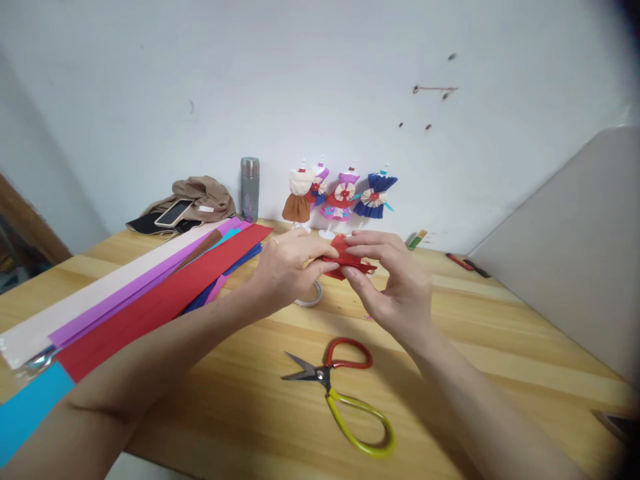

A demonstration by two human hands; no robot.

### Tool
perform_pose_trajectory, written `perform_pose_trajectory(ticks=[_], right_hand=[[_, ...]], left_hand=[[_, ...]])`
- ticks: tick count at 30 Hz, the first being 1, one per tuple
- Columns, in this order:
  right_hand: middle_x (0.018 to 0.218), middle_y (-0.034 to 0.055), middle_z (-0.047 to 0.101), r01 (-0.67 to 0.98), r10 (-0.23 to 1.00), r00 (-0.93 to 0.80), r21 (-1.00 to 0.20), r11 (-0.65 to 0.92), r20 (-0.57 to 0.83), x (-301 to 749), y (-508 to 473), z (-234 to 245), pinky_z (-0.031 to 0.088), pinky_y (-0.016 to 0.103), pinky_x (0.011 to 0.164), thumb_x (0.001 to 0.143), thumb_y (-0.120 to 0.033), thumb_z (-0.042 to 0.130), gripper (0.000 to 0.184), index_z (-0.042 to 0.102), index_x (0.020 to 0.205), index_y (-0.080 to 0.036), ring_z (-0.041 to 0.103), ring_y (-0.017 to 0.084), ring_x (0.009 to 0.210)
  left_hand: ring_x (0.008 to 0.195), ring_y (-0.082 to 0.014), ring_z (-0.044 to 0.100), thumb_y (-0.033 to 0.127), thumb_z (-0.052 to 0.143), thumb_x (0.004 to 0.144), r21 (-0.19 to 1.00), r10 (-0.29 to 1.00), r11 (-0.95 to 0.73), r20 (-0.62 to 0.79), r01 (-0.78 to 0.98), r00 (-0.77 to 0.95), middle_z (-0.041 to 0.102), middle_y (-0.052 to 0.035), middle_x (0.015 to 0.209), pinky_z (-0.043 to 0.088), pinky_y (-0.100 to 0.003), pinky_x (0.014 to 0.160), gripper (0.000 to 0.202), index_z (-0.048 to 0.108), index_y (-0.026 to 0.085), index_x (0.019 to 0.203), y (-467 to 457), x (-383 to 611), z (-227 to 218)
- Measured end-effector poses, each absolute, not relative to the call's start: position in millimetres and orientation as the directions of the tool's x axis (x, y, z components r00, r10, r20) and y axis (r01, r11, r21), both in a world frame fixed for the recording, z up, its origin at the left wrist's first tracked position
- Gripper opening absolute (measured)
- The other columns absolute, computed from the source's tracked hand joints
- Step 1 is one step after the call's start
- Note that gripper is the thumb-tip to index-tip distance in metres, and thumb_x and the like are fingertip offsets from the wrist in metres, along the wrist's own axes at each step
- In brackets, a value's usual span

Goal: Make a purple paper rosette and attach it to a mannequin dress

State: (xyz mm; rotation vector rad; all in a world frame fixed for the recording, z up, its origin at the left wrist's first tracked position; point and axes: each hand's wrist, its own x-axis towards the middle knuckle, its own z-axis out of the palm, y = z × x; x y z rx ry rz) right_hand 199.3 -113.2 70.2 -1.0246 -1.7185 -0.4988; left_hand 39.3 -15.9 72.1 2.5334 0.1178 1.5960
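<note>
Between my two hands is a small folded piece of red crepe paper [342, 248], held up above the table. My left hand [290, 263] pinches its left side between thumb and fingers. On the other side, my right hand [395, 277] grips it with the thumb below and the fingers above. Nearer to me, scissors [320, 375] with one red and one yellow handle lie on the table, blades parted and pointing left. A roll of tape [311, 293] sits partly hidden beneath my left hand.
Long strips of coloured crepe paper [165, 300] cover the table's left side. Behind them are a phone [174, 213], brown cloth [205, 193] and a grey flask [250, 189]. Several small dress forms in paper dresses [345, 193] stand by the wall. A red cutter [459, 261] lies at right.
</note>
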Motion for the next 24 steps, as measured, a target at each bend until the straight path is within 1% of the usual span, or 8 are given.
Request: perform_pose_trajectory(ticks=[3,6,8,10,15,18,20,24], right_hand=[[0.112,0.0082,0.071,0.770,0.431,-0.025,-0.258,0.584,0.902,206.6,-112.3,68.8,0.052,0.052,0.097,0.085,-0.023,0.070,0.018,0.068,0.102,-0.029,0.065,0.029,0.112],[0.128,0.0073,0.067,0.520,0.570,0.186,-0.572,0.634,0.801,217.1,-110.5,69.6,0.052,0.051,0.098,0.085,-0.045,0.070,0.033,0.065,0.115,-0.033,0.064,0.030,0.118],[0.120,0.0061,0.071,0.300,0.705,0.291,-0.761,0.575,0.647,222.3,-109.0,71.7,0.055,0.050,0.091,0.083,-0.056,0.068,0.041,0.063,0.118,-0.034,0.068,0.029,0.109],[0.100,0.0038,0.076,0.170,0.793,0.326,-0.857,0.487,0.515,223.4,-107.8,74.1,0.057,0.046,0.082,0.078,-0.055,0.073,0.044,0.064,0.115,-0.033,0.072,0.027,0.094],[0.065,-0.0037,0.067,0.050,0.802,0.355,-0.866,0.498,0.481,211.0,-108.5,77.0,0.052,0.032,0.065,0.067,-0.035,0.086,0.038,0.071,0.102,-0.029,0.062,0.015,0.061],[0.059,-0.0049,0.064,0.042,0.727,0.448,-0.824,0.565,0.521,204.2,-110.2,76.9,0.045,0.027,0.057,0.065,-0.027,0.087,0.027,0.076,0.090,-0.027,0.054,0.010,0.054],[0.062,-0.0033,0.067,0.067,0.690,0.463,-0.799,0.598,0.556,202.5,-111.1,76.8,0.044,0.026,0.057,0.067,-0.029,0.085,0.023,0.078,0.088,-0.026,0.055,0.010,0.056],[0.090,0.0026,0.077,0.041,0.709,0.410,-0.788,0.615,0.574,203.5,-111.5,77.3,0.053,0.032,0.076,0.066,-0.037,0.086,0.028,0.081,0.091,-0.027,0.068,0.017,0.082]], left_hand=[[0.066,-0.0113,0.060,0.009,0.071,0.081,0.224,0.199,-0.974,0.893,-0.015,0.403,0.072,0.0005,0.070,0.046,-0.023,0.061,0.011,0.075,0.019,0.081,-12.7,39.6,72.1],[0.064,-0.0100,0.058,0.006,0.072,0.078,0.246,0.209,-0.968,0.904,-0.054,0.374,0.072,0.0011,0.070,0.045,-0.022,0.060,0.014,0.075,0.019,0.079,-9.0,39.4,73.1],[0.063,-0.0093,0.057,0.006,0.072,0.079,0.223,0.176,-0.970,0.918,-0.094,0.356,0.073,0.0008,0.072,0.046,-0.022,0.061,0.013,0.074,0.019,0.078,-6.3,39.1,74.0],[0.062,-0.0092,0.055,0.009,0.072,0.080,0.181,0.130,-0.976,0.932,-0.122,0.338,0.074,0.0008,0.072,0.047,-0.022,0.060,0.011,0.073,0.019,0.079,-3.9,39.1,74.2],[0.061,-0.0093,0.055,0.008,0.071,0.081,0.092,0.049,-0.985,0.959,-0.145,0.278,0.075,0.0006,0.072,0.046,-0.021,0.058,0.012,0.073,0.020,0.081,-1.7,40.7,71.5],[0.061,-0.0093,0.057,0.010,0.071,0.081,0.167,0.126,-0.977,0.954,-0.133,0.273,0.074,0.0004,0.071,0.047,-0.022,0.058,0.011,0.074,0.020,0.082,-3.6,40.3,70.1],[0.064,-0.0098,0.060,0.012,0.072,0.082,0.248,0.203,-0.960,0.934,-0.127,0.293,0.074,-0.0001,0.073,0.048,-0.022,0.059,0.009,0.075,0.021,0.082,-5.2,39.6,69.9],[0.068,-0.0107,0.063,0.013,0.073,0.081,0.304,0.246,-0.941,0.915,-0.147,0.320,0.073,0.0002,0.072,0.051,-0.023,0.063,0.009,0.076,0.021,0.082,-6.2,39.6,70.3]])
